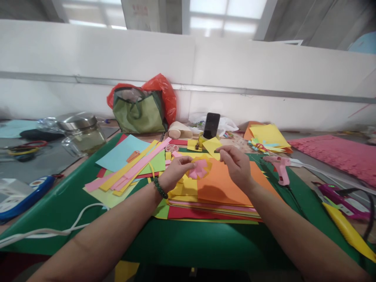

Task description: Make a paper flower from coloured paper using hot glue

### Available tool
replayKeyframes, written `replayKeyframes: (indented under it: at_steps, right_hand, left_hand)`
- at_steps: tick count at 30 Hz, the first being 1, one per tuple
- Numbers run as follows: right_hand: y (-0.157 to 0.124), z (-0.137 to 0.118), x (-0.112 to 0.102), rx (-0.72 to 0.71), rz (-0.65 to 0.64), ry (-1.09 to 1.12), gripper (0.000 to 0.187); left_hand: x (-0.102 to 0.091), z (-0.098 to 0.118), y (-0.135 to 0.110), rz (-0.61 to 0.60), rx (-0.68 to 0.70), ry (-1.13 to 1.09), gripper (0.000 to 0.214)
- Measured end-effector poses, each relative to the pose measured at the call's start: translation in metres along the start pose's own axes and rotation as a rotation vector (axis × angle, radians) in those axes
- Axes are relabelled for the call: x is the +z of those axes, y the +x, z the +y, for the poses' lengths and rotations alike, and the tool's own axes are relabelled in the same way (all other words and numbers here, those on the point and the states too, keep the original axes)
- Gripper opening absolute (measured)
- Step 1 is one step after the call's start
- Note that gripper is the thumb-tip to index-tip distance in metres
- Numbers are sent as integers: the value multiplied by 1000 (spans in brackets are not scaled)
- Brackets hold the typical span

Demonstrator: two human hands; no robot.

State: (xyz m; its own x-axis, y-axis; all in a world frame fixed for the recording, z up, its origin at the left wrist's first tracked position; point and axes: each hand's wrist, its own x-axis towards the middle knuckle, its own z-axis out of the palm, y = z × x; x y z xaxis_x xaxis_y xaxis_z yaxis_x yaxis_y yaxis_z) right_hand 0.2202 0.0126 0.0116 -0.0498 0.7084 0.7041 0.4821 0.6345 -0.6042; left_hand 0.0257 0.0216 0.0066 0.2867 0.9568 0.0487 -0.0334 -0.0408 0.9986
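Note:
My left hand [175, 171], with a green bead bracelet on the wrist, pinches a small pink paper flower [198, 169] backed by a yellow fringed piece. My right hand [236, 164] hovers just right of it with fingers curled together, touching or nearly touching the flower's upper edge. Both hands are above a stack of coloured paper sheets [223, 186] topped by an orange sheet, lying on a green mat [73, 203].
Long paper strips [132, 168] and a blue sheet lie left of the stack. A pink glue gun [280, 168] rests to the right. A black phone [211, 125] stands behind, a glass jar [82, 135] and a green bag [138, 111] at back left, and a white cable [58, 229] at front left.

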Motion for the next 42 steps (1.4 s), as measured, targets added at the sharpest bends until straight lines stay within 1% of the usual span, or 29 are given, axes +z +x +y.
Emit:
replayKeyframes:
  at_steps: [3, 6, 8, 10, 12, 15, 17, 18, 20, 21, 25, 27, 29, 32, 35, 37, 39, 42]
  right_hand:
    - [6, 12, 2, 171, 74, 157, 24]
    - [10, 24, 5, 310, 74, 302, 35]
    - [11, 28, 6, 379, 63, 344, 42]
    - [13, 28, 4, 434, 59, 328, 47]
    - [14, 25, 1, 457, 75, 283, 46]
    - [18, 19, -4, 408, 139, 279, 40]
    - [22, 15, -6, 375, 152, 297, 37]
    - [23, 13, -6, 376, 129, 300, 35]
    - [26, 12, -5, 413, 32, 290, 33]
    - [27, 11, -4, 442, -40, 275, 31]
    - [29, 9, 1, 531, -396, 108, 25]
    - [32, 8, 0, 529, -560, 11, 24]
    - [35, 8, -4, 492, -669, -67, 26]
    - [43, 7, -11, 391, -750, -182, 28]
    - [46, 3, -12, 312, -821, -233, 26]
    - [43, -4, -7, 282, -875, -224, 23]
    - [37, -11, 0, 222, -931, -233, 19]
    - [26, -19, 3, 106, -995, -302, 11]
  left_hand:
    - [-1, -1, 2, -6, -46, -27, 19]
    - [-2, -4, 4, -27, -96, -87, 20]
    - [-3, -5, 4, -44, -123, -121, 22]
    - [-4, -4, 4, -64, -150, -150, 23]
    - [-7, 0, 4, -84, -166, -210, 21]
    - [-14, 8, 6, -94, -119, -363, 16]
    - [-20, 14, 7, -58, -72, -479, 11]
    - [-23, 17, 8, -32, -54, -533, 8]
    - [-29, 23, 9, 11, -25, -617, 1]
    - [-32, 25, 10, 20, -14, -647, 2]
    - [-43, 34, 8, -14, 49, -735, 2]
    - [-47, 38, 7, -46, 110, -758, 3]
    - [-49, 41, 5, -55, 149, -758, 4]
    - [-50, 46, 3, -12, 157, -724, 8]
    - [-50, 49, 3, 3, 169, -708, 8]
    - [-50, 48, 4, -36, 162, -697, 8]
    - [-50, 46, 4, -95, 141, -666, 8]
    - [-50, 42, 4, -152, 65, -527, 10]
